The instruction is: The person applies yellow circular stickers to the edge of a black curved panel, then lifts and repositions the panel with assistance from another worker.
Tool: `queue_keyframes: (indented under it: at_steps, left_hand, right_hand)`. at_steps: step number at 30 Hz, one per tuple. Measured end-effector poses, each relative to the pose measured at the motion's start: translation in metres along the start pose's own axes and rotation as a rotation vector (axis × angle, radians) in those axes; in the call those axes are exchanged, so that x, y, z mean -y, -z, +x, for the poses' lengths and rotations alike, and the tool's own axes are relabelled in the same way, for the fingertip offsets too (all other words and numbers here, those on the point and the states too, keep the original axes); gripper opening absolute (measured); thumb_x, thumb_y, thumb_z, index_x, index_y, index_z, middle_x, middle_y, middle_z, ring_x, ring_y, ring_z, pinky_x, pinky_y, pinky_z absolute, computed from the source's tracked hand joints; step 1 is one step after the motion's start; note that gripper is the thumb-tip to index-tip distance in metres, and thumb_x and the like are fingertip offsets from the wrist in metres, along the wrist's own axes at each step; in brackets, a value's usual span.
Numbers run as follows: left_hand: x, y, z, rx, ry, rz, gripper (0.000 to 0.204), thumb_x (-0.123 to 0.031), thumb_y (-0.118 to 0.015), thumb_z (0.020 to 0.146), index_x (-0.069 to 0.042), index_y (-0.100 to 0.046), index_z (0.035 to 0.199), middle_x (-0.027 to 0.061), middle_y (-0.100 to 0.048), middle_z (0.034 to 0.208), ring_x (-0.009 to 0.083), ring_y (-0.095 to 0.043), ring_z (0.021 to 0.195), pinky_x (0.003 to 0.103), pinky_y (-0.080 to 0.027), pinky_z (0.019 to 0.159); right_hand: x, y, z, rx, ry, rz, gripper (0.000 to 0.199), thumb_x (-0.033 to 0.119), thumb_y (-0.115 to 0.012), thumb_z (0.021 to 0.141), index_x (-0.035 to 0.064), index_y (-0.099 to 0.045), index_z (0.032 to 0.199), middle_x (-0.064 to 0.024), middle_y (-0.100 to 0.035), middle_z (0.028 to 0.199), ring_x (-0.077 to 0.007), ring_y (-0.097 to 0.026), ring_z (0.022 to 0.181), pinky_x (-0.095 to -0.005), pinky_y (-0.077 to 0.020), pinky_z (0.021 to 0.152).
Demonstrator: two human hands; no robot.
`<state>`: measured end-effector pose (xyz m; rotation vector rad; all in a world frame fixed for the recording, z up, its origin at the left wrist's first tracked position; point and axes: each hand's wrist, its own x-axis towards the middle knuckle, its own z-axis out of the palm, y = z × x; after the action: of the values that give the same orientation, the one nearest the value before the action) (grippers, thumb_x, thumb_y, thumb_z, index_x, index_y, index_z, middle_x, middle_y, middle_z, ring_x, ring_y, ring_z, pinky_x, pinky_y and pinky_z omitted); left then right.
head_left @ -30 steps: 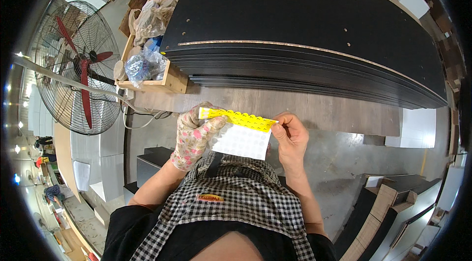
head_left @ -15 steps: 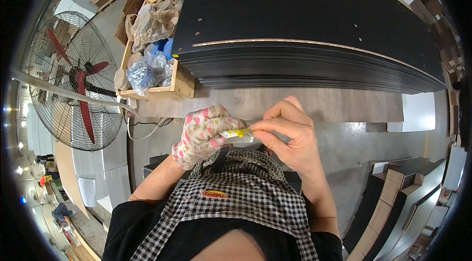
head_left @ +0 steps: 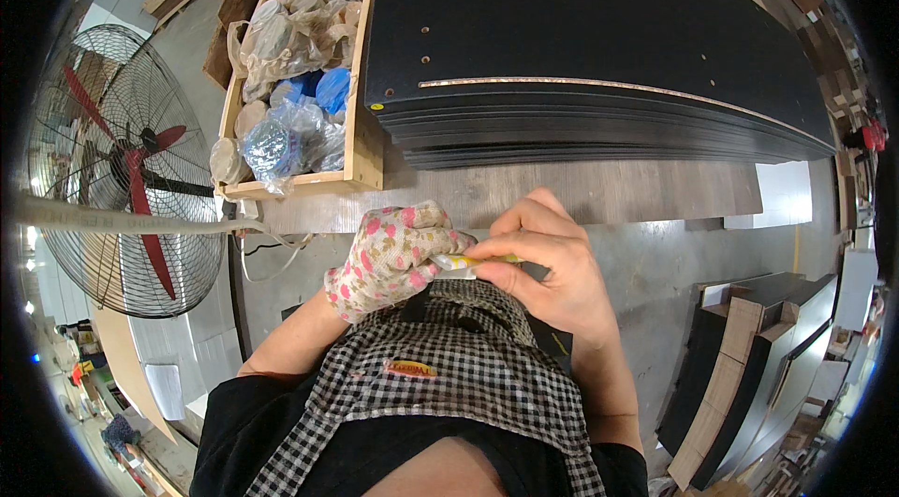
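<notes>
Head view: a second ago the sticker sheet point(head_left: 456, 263) was spread out flat between both hands, and now it's turned nearly edge-on, so all you get is a thin sliver of white and yellow. Compared with half a second ago the hands look about the same, but a bit more yellow pokes out at 3 o'clock of the right fingertips. The whole scene has slid too: the black panel stack point(head_left: 599, 38), up toward 1 o'clock from the sheet, sits further right, and the fan point(head_left: 131, 169), between 9 and 10, further left.

Hard to make out: most of the sheet's face is hidden, its left end is tucked in the glove, and I can't tell if it's folded or just tilted. The fan's cut by the dark lens rim.

The sheet's just below picture centre, in mid-air in front of the worktop point(head_left: 562, 195). Left hand point(head_left: 398, 249), in a floral glove at 9 o'clock of it, has its fingers curled around that end. Right hand point(head_left: 557, 267), bare, at 3 o'clock, has thumb and index pinched together on it, no gap I can see. What shows is glossy yellow over a white strip.
</notes>
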<state>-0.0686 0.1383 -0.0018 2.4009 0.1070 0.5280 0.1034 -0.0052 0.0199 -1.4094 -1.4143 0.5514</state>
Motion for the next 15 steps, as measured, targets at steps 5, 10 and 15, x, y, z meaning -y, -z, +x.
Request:
queue_keyframes:
  at_steps: [5,10,15]
  left_hand:
    - [0.0014,0.0007,0.0009,0.038,-0.005,0.006,0.021,-0.014,-0.069,0.07,-0.008,-0.067,0.09,0.009,-0.064,0.091,0.0293,-0.064,0.078,0.037,-0.051,0.065]
    - [0.0055,-0.0032,0.0009,0.063,-0.007,-0.041,0.026,-0.028,-0.062,0.083,-0.011,-0.068,0.102,0.007,-0.061,0.096,0.027,-0.063,0.077,0.037,-0.049,0.063]
    - [-0.0008,-0.0032,0.0089,0.013,-0.001,-0.004,0.033,-0.017,-0.069,0.072,-0.011,-0.068,0.104,0.0061,-0.061,0.089,0.026,-0.062,0.075,0.036,-0.05,0.062]
  right_hand:
    - [-0.0039,0.0052,0.0,0.082,-0.059,0.078,0.022,0.012,-0.079,0.069,0.0047,-0.072,0.088,-0.0052,-0.061,0.081,-0.0236,-0.053,0.082,-0.034,-0.0442,0.071]
    - [-0.0068,0.0085,-0.0031,0.052,-0.084,0.1,0.024,0.011,-0.08,0.068,0.0042,-0.071,0.089,-0.0054,-0.061,0.082,-0.0242,-0.054,0.085,-0.0345,-0.0446,0.073]
    - [-0.0079,0.0084,-0.008,-0.111,-0.133,0.169,0.017,0.007,-0.079,0.072,0.0019,-0.07,0.086,-0.0043,-0.062,0.079,-0.0164,-0.056,0.073,-0.0283,-0.0449,0.066]
